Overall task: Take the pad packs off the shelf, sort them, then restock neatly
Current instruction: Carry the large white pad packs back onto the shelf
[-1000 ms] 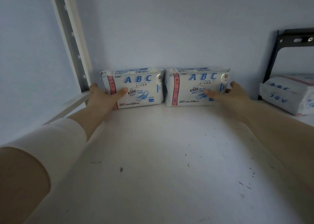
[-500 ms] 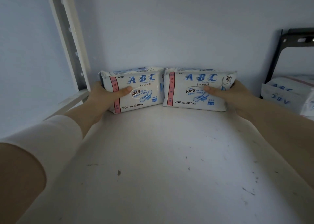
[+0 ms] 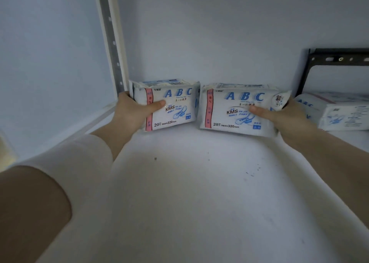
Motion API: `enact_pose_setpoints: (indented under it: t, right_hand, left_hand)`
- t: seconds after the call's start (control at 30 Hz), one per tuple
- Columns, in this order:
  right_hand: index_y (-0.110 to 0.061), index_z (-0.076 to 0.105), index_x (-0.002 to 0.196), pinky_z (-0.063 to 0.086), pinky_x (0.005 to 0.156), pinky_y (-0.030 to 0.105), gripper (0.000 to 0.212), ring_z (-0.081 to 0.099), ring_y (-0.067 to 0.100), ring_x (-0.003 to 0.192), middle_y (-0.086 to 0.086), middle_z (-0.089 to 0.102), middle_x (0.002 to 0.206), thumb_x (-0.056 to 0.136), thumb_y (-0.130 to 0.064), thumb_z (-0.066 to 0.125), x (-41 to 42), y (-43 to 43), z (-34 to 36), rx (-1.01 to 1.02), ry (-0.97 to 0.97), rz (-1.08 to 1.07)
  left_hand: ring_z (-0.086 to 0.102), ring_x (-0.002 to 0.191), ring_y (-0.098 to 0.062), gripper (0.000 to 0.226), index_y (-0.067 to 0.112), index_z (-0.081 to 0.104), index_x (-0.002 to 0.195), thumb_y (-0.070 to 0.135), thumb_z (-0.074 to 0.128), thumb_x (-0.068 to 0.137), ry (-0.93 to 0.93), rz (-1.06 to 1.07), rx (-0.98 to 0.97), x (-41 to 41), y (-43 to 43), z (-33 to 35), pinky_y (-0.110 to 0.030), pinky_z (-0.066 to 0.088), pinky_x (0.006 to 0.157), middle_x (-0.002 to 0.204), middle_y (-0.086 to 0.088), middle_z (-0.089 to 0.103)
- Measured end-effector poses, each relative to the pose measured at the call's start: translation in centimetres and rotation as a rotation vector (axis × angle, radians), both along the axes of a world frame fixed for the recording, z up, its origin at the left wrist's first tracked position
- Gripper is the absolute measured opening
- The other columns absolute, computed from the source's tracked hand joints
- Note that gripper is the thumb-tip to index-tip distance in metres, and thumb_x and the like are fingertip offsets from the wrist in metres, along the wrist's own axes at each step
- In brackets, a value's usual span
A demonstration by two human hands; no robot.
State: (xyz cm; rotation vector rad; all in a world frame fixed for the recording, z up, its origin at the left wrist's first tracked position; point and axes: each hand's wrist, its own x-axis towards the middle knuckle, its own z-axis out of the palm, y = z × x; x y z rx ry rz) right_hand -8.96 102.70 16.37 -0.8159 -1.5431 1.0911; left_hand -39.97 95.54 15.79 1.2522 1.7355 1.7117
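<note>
Left grip: the left hand (image 3: pixel 130 113) is clamping the left pad pack (image 3: pixel 176 95) by its left end, thumb lying across the printed front, the other fingers curling behind it.
Right grip: the right hand (image 3: pixel 288 119) is pinching the right pad pack (image 3: pixel 239 100) at its right end likewise, thumb pressing on the front, fingers wrapping round the back.
Packs' place: both are standing on edge at the back of the shelf (image 3: pixel 189 183), close to the back wall (image 3: pixel 219 33), fronts facing the person, a narrow gap showing between them; the right one is sitting slightly tilted.
Step in hand: the person appears to be taking these two packs off the shelf, one per hand; sorting and restocking are not yet begun.
Next move: it is calling for drawing both packs forward together, the left one clearing the slotted upright (image 3: pixel 111 43) beside it, without crushing the soft wrapping.
Farther out: a third pack (image 3: pixel 339 113) is lying flat at the right, near the right hand, below a black bracket (image 3: pixel 339 59).
Hard to make out: whether the packs' lower edges are touching the shelf cannot be told; the fingers behind both packs are hidden; the third pack is running off the right edge, its print blurred.
</note>
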Motion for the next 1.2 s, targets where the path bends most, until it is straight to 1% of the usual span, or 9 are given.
enact_pose_setpoints:
  t: [0.13, 0.23, 0.4, 0.57, 0.7, 0.87, 1.0, 1.1, 1.2]
  right_hand:
    - [-0.012, 0.063, 0.112, 0.057, 0.077, 0.038, 0.081, 0.071, 0.019, 0.087, 0.003, 0.072, 0.101, 0.038, -0.036, 0.089, 2.5, -6.2, 1.2, -0.060, -0.011, 0.009]
    - [-0.013, 0.062, 0.114, 0.052, 0.086, 0.051, 0.100, 0.069, 0.024, 0.094, 0.004, 0.072, 0.104, 0.025, -0.050, 0.091, 4.2, -11.5, 2.5, -0.090, -0.067, 0.061]
    - [-0.013, 0.065, 0.109, 0.050, 0.085, 0.056, 0.094, 0.069, 0.027, 0.094, 0.007, 0.072, 0.103, 0.026, -0.049, 0.092, 6.4, -19.7, 3.8, -0.151, -0.144, 0.171]
    - [-0.012, 0.065, 0.106, 0.058, 0.071, 0.031, 0.099, 0.070, 0.027, 0.091, 0.009, 0.073, 0.099, 0.018, -0.049, 0.091, 6.8, -27.7, 5.0, -0.220, -0.171, 0.190]
    - [-0.016, 0.066, 0.104, 0.057, 0.078, 0.040, 0.094, 0.070, 0.028, 0.091, 0.009, 0.073, 0.098, 0.021, -0.051, 0.091, 6.6, -34.5, 4.7, -0.272, -0.219, 0.174]
    - [-0.011, 0.061, 0.112, 0.052, 0.082, 0.055, 0.085, 0.069, 0.030, 0.093, 0.008, 0.073, 0.097, 0.038, -0.038, 0.092, 5.8, -42.3, 2.2, -0.307, -0.239, 0.150]
    - [-0.007, 0.055, 0.121, 0.055, 0.064, 0.019, 0.059, 0.070, 0.017, 0.089, 0.002, 0.074, 0.095, 0.065, 0.003, 0.072, 5.4, -47.8, 0.2, -0.352, -0.169, 0.133]
    - [-0.010, 0.052, 0.121, 0.053, 0.064, 0.016, 0.066, 0.070, 0.014, 0.087, 0.000, 0.073, 0.096, 0.059, 0.001, 0.070, 5.4, -51.0, -1.3, -0.392, -0.147, 0.126]
    - [-0.007, 0.060, 0.105, 0.053, 0.061, 0.017, 0.047, 0.071, 0.013, 0.077, -0.002, 0.075, 0.083, 0.061, 0.002, 0.071, 5.9, -53.3, -3.4, -0.468, -0.174, 0.124]
  left_hand:
    - [0.068, 0.089, -0.012, 0.087, 0.009, 0.059, 0.114, 0.049, 0.087, 0.042, -0.026, 0.049, 0.001, 1.9, -6.8, 1.8, -0.028, 0.057, 0.077, 0.105, 0.000, 0.068]
    - [0.068, 0.088, -0.011, 0.071, 0.008, 0.061, 0.112, 0.041, 0.086, 0.054, -0.051, 0.063, -0.016, 3.2, -12.0, 3.2, -0.024, 0.056, 0.075, 0.104, -0.001, 0.069]
    - [0.067, 0.091, -0.011, 0.072, 0.009, 0.060, 0.114, 0.042, 0.085, 0.055, -0.026, 0.072, -0.086, 4.3, -18.8, 4.7, -0.024, 0.054, 0.076, 0.106, -0.001, 0.068]
    - [0.069, 0.090, -0.011, 0.071, 0.011, 0.063, 0.110, 0.042, 0.085, 0.051, -0.040, -0.017, -0.112, 5.1, -24.7, 5.8, -0.031, 0.055, 0.082, 0.104, 0.000, 0.070]
    - [0.067, 0.086, -0.007, 0.051, 0.011, 0.061, 0.106, 0.027, 0.085, 0.063, -0.047, -0.083, -0.119, 4.8, -29.0, 5.7, -0.021, 0.055, 0.078, 0.099, 0.004, 0.069]
    - [0.065, 0.093, -0.010, 0.063, 0.011, 0.055, 0.112, 0.033, 0.085, 0.061, -0.020, -0.139, -0.156, 3.7, -33.8, 5.0, -0.028, 0.052, 0.084, 0.105, 0.004, 0.066]
    - [0.065, 0.098, -0.012, 0.082, 0.012, 0.053, 0.120, 0.045, 0.085, 0.052, -0.002, -0.196, -0.204, 3.7, -37.7, 4.1, -0.036, 0.053, 0.088, 0.111, 0.003, 0.066]
    - [0.066, 0.097, -0.010, 0.081, 0.015, 0.053, 0.122, 0.045, 0.085, 0.053, 0.002, -0.231, -0.259, 4.3, -40.5, 2.6, -0.037, 0.054, 0.088, 0.112, 0.004, 0.066]
    - [0.066, 0.096, -0.009, 0.079, 0.014, 0.053, 0.121, 0.042, 0.086, 0.054, 0.008, -0.243, -0.300, 5.5, -42.9, 0.8, -0.037, 0.055, 0.086, 0.111, 0.004, 0.067]
